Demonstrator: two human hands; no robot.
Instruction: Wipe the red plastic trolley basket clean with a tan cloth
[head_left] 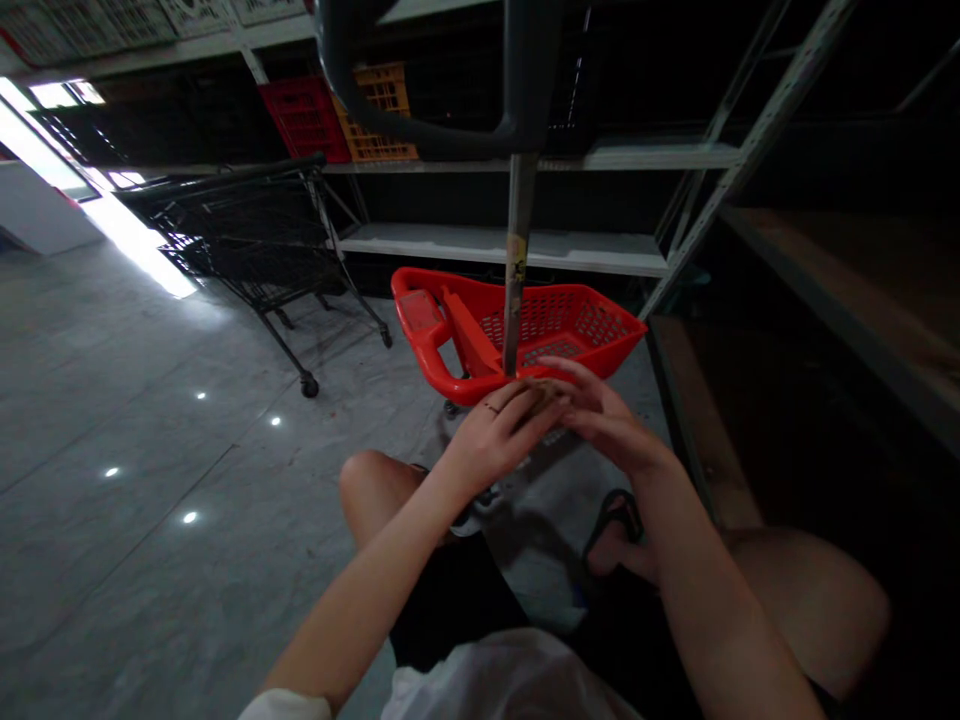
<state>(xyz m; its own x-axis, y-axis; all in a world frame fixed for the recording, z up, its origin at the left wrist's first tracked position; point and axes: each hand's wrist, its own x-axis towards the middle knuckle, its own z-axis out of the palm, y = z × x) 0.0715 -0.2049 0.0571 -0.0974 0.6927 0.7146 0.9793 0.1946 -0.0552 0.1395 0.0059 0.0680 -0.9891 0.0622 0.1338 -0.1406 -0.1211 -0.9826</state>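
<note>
On the floor of a dim storeroom, between metal shelves, the person sits low with knees apart. Both hands meet in front, at the near end of a red basket (525, 325).

A metal rod (516, 262) rises nearly upright from that near end to a dark handle (442, 135) overhead. Long axis: vertical, leaning slightly right toward the top. Its foot sits just above and behind the fingertips, so the rod lies forward and up from both hands.

Left hand (499, 432): fingers curled inward, knuckles up, reaching toward the rod's foot. Right hand (600, 415): fingers extended left, overlapping the left hand's fingertips. Both look closed around something small at the basket's rim, but what the grip of either hand holds I cannot tell; the fingers cover it.

The hands are about equally near the rod's foot; the left sits more directly under it.

The basket is tipped, open side facing right and away, on small wheels. A black shopping cart (255, 240) stands well apart to the left. Red and orange crates (341, 115) sit on the shelf behind.
</note>
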